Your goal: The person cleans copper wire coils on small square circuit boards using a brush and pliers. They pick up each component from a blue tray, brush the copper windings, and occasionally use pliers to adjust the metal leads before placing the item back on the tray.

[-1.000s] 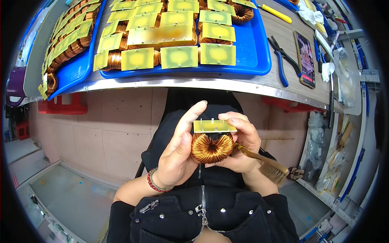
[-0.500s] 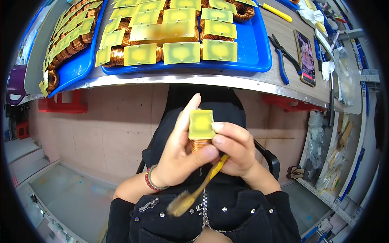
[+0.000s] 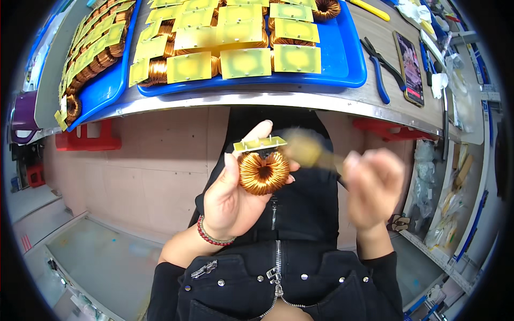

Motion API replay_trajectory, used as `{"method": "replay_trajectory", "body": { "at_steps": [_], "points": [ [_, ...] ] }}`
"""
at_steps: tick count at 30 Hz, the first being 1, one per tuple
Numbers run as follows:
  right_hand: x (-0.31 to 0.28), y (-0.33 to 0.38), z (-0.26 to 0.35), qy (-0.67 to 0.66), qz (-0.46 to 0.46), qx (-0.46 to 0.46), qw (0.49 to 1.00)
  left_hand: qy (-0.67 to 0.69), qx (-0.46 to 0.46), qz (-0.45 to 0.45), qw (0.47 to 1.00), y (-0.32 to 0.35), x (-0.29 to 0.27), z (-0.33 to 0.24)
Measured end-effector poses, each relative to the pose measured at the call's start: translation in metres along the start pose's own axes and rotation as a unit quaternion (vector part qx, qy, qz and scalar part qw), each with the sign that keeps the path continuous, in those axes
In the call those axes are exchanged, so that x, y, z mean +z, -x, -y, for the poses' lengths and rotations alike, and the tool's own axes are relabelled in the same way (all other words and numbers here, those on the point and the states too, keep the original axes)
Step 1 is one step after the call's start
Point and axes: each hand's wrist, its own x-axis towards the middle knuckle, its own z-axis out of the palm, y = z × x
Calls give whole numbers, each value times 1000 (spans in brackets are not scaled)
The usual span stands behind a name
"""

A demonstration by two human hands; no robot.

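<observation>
My left hand (image 3: 227,195) is closed around a toroidal coil (image 3: 264,172) wound with copper wire. A small yellow board (image 3: 261,143) with pins sits across the coil's upper side, and the coil's round hole faces me. To the right, my right hand (image 3: 373,184) is smeared by motion and grips the handle of a brush. The blurred brush head (image 3: 305,147) is beside the coil's board; whether the bristles touch it I cannot tell. Both hands are above my lap, short of the table's front edge.
On the table, a blue tray (image 3: 345,64) carries several coils with yellow boards; a second blue tray (image 3: 101,101) at left holds more. Pliers (image 3: 379,80), a phone (image 3: 409,67) and a yellow-handled tool (image 3: 372,9) lie at right. Red stools (image 3: 88,138) stand beneath.
The coil has turned in my left hand, so its ring now faces me with the board on top. My right hand has left the board, moved right and swung the brush up beside the coil.
</observation>
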Motion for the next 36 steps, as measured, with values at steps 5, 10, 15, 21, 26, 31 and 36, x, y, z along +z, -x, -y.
{"method": "replay_trajectory", "body": {
  "at_steps": [5, 10, 15, 21, 26, 31, 36],
  "points": [
    [-14, -12, 1, 94, 99, 64, 989, -62, 58, 10, 996, 1, -7, 2],
    [-16, -5, 20, -60, 168, 40, 983, -188, 129, 13, 974, 1, 1, -1],
    [-23, -14, 7, 170, 140, 61, 974, -250, 181, -32, 951, -3, -3, -1],
    [-12, -6, 9, -13, 99, 41, 994, -70, 62, 2, 996, -8, 3, -3],
    [-23, -8, -1, -7, 51, 44, 998, 108, 2, 43, 993, -7, -6, -3],
    [2, -11, -11, 30, 16, -14, 999, 46, 0, 1, 999, -8, -1, 2],
    [-34, -19, -11, -83, 44, 81, 992, -50, 44, 16, 998, -5, -8, 1]
  ]
}}
